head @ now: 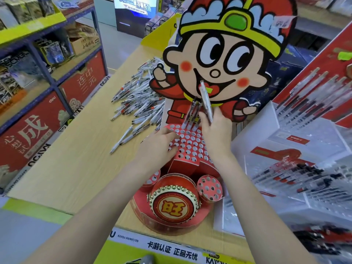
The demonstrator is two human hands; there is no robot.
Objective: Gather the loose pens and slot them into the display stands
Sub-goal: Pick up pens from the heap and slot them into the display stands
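Centrally, we face the cartoon-boy cardboard display stand [224, 60]; its red perforated tray [190, 147] sits mid-frame. Left of it, loose pens [137, 96] lie heaped on the wooden table [76, 159]. Our left hand [160, 145] rests flat-fingered on the tray; our right hand [215, 130] grips a pen [205, 100] above the holes.
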